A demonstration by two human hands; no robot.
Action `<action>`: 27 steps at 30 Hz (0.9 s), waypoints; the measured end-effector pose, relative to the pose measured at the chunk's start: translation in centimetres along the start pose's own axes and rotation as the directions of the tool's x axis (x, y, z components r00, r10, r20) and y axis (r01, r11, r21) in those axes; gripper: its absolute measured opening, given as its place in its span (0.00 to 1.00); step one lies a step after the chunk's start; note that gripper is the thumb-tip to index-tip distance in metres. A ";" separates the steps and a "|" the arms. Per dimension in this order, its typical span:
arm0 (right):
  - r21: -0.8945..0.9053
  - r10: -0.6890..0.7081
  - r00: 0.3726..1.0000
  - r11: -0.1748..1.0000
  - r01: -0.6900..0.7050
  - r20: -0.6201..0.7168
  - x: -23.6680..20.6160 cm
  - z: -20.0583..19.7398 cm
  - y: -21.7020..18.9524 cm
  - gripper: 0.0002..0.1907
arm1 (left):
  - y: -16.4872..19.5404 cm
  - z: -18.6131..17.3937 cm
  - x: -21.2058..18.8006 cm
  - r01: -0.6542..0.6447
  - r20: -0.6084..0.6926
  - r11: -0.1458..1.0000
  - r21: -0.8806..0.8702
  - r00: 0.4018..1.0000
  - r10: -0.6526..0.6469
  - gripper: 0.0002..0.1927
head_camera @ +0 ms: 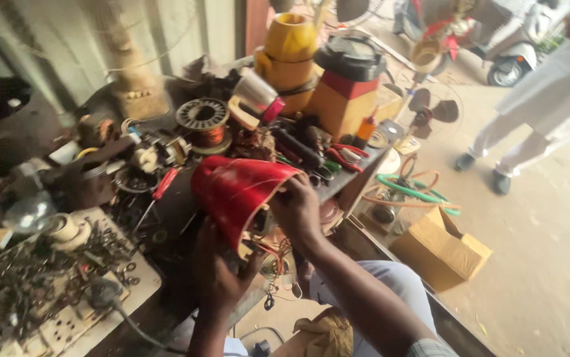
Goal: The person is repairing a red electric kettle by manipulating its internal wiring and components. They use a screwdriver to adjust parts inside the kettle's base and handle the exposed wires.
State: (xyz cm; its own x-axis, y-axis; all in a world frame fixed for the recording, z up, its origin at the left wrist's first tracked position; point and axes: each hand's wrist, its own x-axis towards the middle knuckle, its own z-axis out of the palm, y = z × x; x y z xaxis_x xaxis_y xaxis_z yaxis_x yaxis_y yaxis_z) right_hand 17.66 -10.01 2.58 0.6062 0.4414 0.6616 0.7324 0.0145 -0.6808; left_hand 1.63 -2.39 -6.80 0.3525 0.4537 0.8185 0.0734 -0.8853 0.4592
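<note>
Over the near edge of a cluttered workbench (166,311), a red cone-shaped housing (235,188) gripped between two hands, tilted, open end toward the lap. Left hand (219,271) cupped under the lower rim, fingers curled up around it, clasping the housing from below. Right hand (296,210) closed over the rim at the open end, fingertips pressed to the edge, thumb side hidden. Loose thin wires (275,254) dangling from the opening, between the two wrists. Just left of the housing, a red-handled screwdriver (159,188) lying on the bench. Behind it, a spool of copper wire (204,122), red-handled pliers (344,155), a chrome-and-pink iron (255,99). Farther back, a yellow jar (289,49) and an orange base with black lid (348,82). Front left, a white tray (136,284) of small dark metal parts. Beyond the bench on the right, a cardboard box (440,248) on the floor, a green hose (410,188), a small fan (430,109), another person's legs (496,142) in pale trousers.
</note>
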 end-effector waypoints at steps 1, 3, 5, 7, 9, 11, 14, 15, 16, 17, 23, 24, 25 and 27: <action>-0.038 -0.045 0.998 0.998 0.043 -0.038 0.0 0.1 0.2 0.15 | 0.2 -0.1 0.0 -0.018 -0.003 1.000 0.016 1.000 0.018 0.50; -0.053 0.008 0.998 0.999 -0.011 -0.057 -0.3 0.2 0.4 0.15 | 0.5 -0.1 -0.2 -0.015 0.009 1.000 0.013 1.000 0.015 0.49; -0.004 0.188 0.982 0.982 -0.188 -0.014 -0.6 0.3 0.7 0.14 | 0.6 -0.1 -0.3 0.025 0.031 0.999 -0.022 0.999 -0.025 0.49; -0.008 0.142 0.988 0.990 -0.142 -0.057 -0.8 0.4 0.8 0.13 | 0.6 0.0 -0.7 0.014 0.042 0.999 0.037 0.999 -0.016 0.49; 0.011 0.068 0.993 0.998 -0.067 -0.095 -0.8 0.3 0.9 0.13 | 0.6 0.1 -0.9 0.006 0.044 0.998 0.062 0.999 -0.009 0.49; 0.041 -0.010 0.991 0.999 0.016 -0.132 -0.7 0.2 1.1 0.14 | 0.6 0.2 -1.1 -0.008 0.046 0.998 0.066 0.999 0.005 0.49; -0.095 -0.100 0.990 0.991 0.090 -0.103 -0.9 -0.3 1.3 0.15 | 0.5 0.4 -1.2 -0.059 0.021 0.995 0.078 0.998 0.058 0.48; -0.093 -0.068 0.994 0.994 0.061 -0.081 -0.9 -0.4 1.3 0.14 | 0.4 0.5 -1.1 -0.071 0.019 0.994 0.079 0.997 0.070 0.48; -0.088 -0.036 0.998 0.996 0.031 -0.055 -0.9 -0.4 1.3 0.14 | 0.4 0.5 -1.1 -0.079 0.019 0.994 0.080 0.997 0.077 0.48; -0.082 -0.008 1.000 0.997 0.006 -0.025 -0.9 -0.5 1.3 0.13 | 0.3 0.5 -1.1 -0.079 0.010 0.994 0.082 0.997 0.079 0.48; 0.010 0.054 0.999 0.999 -0.054 0.003 -1.0 -0.9 0.9 0.17 | 0.5 0.7 -0.8 -0.080 0.031 0.995 0.063 0.996 0.078 0.48; 0.003 0.039 0.999 0.999 -0.039 0.001 -1.0 -1.0 0.9 0.17 | 0.6 0.7 -0.7 -0.080 0.033 0.994 0.070 0.996 0.078 0.48; -0.003 0.025 1.000 1.000 -0.025 -0.001 -0.9 -1.0 0.9 0.16 | 0.6 0.7 -0.7 -0.079 0.036 0.994 0.078 0.996 0.077 0.49; -0.017 -0.013 1.000 1.000 0.013 -0.005 -0.9 -1.0 0.9 0.16 | 0.7 0.7 -0.7 -0.084 0.031 0.993 0.079 0.996 0.081 0.50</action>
State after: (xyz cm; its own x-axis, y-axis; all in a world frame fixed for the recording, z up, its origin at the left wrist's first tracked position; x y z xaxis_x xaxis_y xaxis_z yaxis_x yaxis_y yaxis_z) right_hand 18.07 -11.29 1.74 0.5982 0.4367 0.6719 0.7452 0.0052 -0.6668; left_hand 2.09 -3.34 -7.28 0.3863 0.3767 0.8420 0.1172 -0.9254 0.3603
